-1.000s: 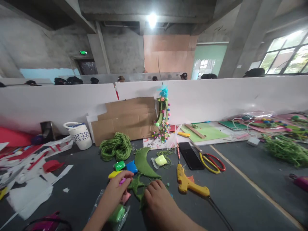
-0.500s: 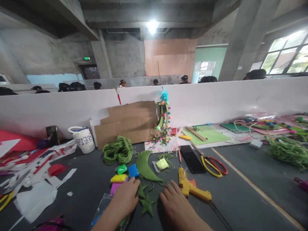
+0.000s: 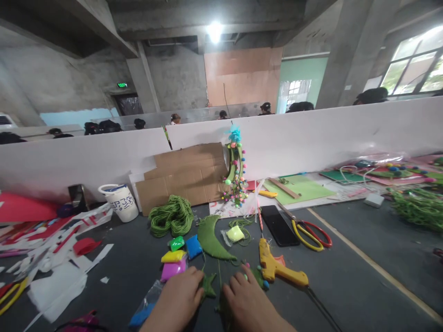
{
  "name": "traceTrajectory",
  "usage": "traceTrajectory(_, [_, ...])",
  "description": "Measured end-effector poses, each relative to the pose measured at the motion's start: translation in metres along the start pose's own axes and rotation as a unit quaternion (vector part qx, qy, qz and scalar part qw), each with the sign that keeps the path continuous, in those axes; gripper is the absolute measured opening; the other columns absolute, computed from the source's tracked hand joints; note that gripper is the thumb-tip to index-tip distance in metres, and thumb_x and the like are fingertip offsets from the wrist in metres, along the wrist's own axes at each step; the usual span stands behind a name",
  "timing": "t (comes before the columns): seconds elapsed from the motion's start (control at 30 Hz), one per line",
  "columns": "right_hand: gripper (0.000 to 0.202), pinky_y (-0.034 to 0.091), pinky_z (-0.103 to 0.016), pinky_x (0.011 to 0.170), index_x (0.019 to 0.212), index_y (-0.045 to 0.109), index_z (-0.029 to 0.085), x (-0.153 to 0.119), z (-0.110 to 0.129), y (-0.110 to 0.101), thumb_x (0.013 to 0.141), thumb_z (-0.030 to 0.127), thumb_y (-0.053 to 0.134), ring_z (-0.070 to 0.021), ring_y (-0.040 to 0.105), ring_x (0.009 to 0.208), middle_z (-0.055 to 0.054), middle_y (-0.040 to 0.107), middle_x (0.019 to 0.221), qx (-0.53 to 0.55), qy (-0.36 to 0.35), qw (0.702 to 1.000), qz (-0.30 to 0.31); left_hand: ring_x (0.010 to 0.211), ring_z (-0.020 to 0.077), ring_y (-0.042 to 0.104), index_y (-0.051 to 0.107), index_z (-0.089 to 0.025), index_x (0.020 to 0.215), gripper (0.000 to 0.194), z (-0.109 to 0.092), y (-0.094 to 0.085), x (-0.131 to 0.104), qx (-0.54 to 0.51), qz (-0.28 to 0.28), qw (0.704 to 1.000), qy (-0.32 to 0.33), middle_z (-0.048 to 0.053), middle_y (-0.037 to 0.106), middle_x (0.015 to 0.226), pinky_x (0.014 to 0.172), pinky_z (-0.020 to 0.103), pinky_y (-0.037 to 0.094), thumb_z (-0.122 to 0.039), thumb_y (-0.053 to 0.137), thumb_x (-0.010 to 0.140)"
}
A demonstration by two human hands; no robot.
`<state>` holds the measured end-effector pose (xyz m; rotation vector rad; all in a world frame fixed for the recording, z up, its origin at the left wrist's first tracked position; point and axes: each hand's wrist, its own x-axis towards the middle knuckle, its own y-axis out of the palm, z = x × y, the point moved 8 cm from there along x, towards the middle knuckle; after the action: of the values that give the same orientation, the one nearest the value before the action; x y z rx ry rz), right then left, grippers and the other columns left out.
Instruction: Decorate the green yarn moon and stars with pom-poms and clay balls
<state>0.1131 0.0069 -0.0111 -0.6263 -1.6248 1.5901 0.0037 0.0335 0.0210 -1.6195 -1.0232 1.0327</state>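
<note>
My left hand [image 3: 183, 295] rests at the left edge of a green felt star [image 3: 209, 285], fingers curled; whether it grips the star is hidden. My right hand [image 3: 247, 297] lies palm down over green felt with small pompoms [image 3: 258, 276], its fingers slightly apart. Above both hands lies a green felt crescent [image 3: 212, 237], with a thin green string running down from it. Right of my right hand is a yellow glue gun [image 3: 278, 267]. Blue [image 3: 193, 246], yellow [image 3: 173, 256] and purple [image 3: 173, 268] clay packets sit above my left hand.
Green yarn [image 3: 171, 216], a white cup [image 3: 119, 202] and paper scraps [image 3: 57, 288] are on the left. A phone [image 3: 279, 226] and scissors [image 3: 311, 234] lie right of centre. A pompom-covered hanging ornament [image 3: 236, 170] stands by cardboard [image 3: 183, 173] at the white partition [image 3: 294, 143].
The lower green star is no longer visible between my hands, and pompom-trimmed felt now shows beside my right hand. My left hand has moved slightly right and down. The view has shifted a little.
</note>
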Motion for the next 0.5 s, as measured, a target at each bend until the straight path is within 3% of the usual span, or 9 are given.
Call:
traceTrajectory(0.07, [0.009, 0.03, -0.047, 0.091, 0.086, 0.063, 0.017, 0.008, -0.012, -0.013, 0.08, 0.019, 0.056, -0.0253, 0.058, 0.081, -0.008, 0.065, 0.081, 0.025, 0.024, 0.999, 0.013, 0.09, 0.0216, 0.061, 0.063, -0.023, 0.09, 0.023, 0.006, -0.012, 0.009, -0.013, -0.028, 0.999, -0.015, 0.005, 0.066, 0.096, 0.076, 0.031, 0.042, -0.022, 0.042, 0.08])
traceTrajectory(0.2, [0.016, 0.034, -0.041, 0.085, 0.091, 0.063, 0.014, 0.042, -0.031, -0.031, 0.083, 0.015, 0.049, -0.0265, 0.057, 0.088, -0.012, 0.065, 0.088, 0.026, 0.097, 0.995, -0.01, 0.108, 0.0199, 0.055, 0.057, -0.021, 0.107, 0.032, 0.02, -0.023, 0.038, -0.018, -0.078, 0.996, -0.045, 0.006, 0.054, 0.127, 0.086, 0.029, 0.04, -0.018, 0.045, 0.078])
traceTrajectory(0.3, [0.022, 0.033, -0.044, 0.087, 0.095, 0.064, 0.011, 0.063, -0.036, -0.026, 0.085, 0.009, 0.045, -0.0287, 0.056, 0.093, -0.016, 0.065, 0.092, 0.011, 0.146, 0.989, -0.019, 0.115, 0.0187, 0.052, 0.054, -0.017, 0.115, 0.042, 0.028, -0.016, 0.053, -0.02, -0.09, 0.994, -0.061, 0.008, 0.046, 0.138, 0.094, 0.027, 0.036, -0.01, 0.045, 0.075])
traceTrajectory(0.5, [0.025, 0.034, -0.045, 0.089, 0.095, 0.065, 0.011, 0.065, -0.045, -0.009, 0.086, 0.005, 0.043, -0.0288, 0.057, 0.093, -0.015, 0.066, 0.091, 0.0, 0.168, 0.985, -0.025, 0.111, 0.0185, 0.055, 0.058, -0.019, 0.106, 0.044, 0.051, -0.006, 0.049, -0.055, -0.11, 0.989, -0.086, 0.007, 0.054, 0.131, 0.092, 0.029, 0.037, 0.0, 0.035, 0.074])
